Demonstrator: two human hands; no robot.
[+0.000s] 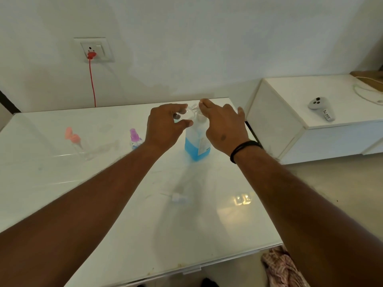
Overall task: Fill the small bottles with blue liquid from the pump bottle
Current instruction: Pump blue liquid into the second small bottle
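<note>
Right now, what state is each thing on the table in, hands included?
Pump bottle: upright, roughly a third full of blue liquid.
Left hand: holds a small clear bottle at the pump's spout; fill unclear.
Right hand: rests on the pump top.
Purple-capped bottle: upright, capped.
Pink-capped bottle: capped, looks empty.
Loose white cap: lying on the table.

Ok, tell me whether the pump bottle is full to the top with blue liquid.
No. The blue liquid fills only the lower part of the pump bottle; the part above it, between the two hands, looks clear.
</note>
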